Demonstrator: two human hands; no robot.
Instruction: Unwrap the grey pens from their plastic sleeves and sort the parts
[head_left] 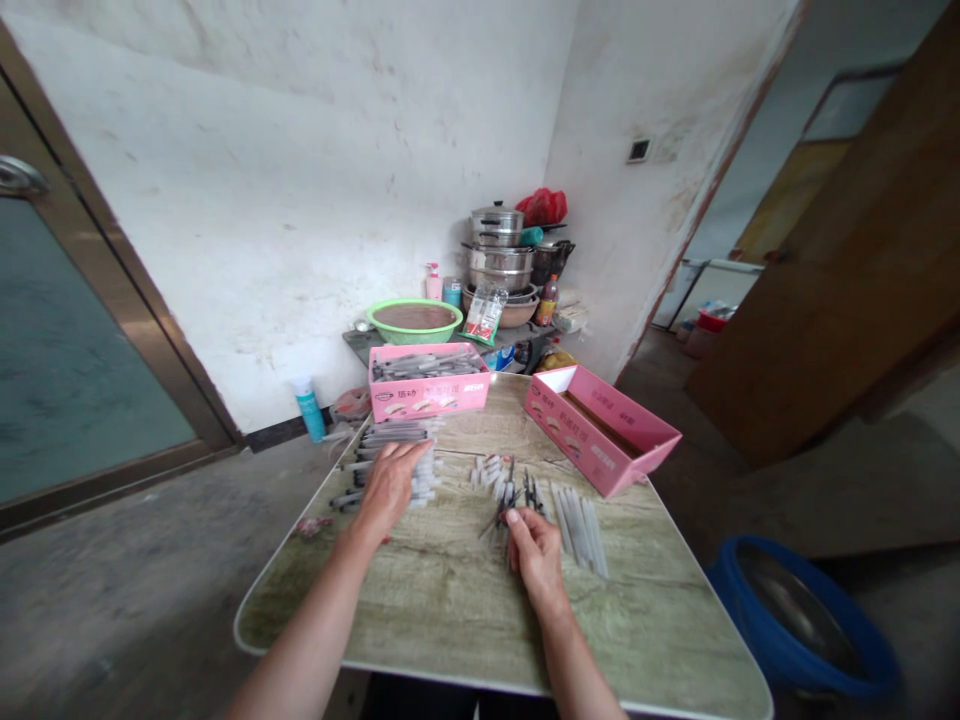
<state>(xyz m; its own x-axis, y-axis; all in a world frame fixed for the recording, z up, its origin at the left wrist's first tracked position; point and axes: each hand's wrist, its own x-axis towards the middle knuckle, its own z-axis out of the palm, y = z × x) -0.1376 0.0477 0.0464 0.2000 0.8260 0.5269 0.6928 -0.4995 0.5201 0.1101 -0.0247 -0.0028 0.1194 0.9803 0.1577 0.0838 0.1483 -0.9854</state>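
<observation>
My left hand (390, 485) lies over a row of grey, translucent pens (394, 432) on the table's left side, fingers stretched out and touching them. Its fingertips point to the right. My right hand (535, 555) is closed near the table's middle, thumb and forefinger pinched at a bunch of thin dark pen refills (510, 497). How many it grips cannot be made out. Just beyond lie short whitish pieces (487, 470) and some dark slim parts (533, 490). Clear pen barrels (579, 530) lie side by side to the right of that hand.
On the wood-patterned table (450, 620), a pink box (430, 398) full of pens stands at the back left. Another pink box (600, 425) sits at the right edge. Behind are a green basin (415, 332) and stacked pots (499, 265). A blue bucket (806, 610) stands right.
</observation>
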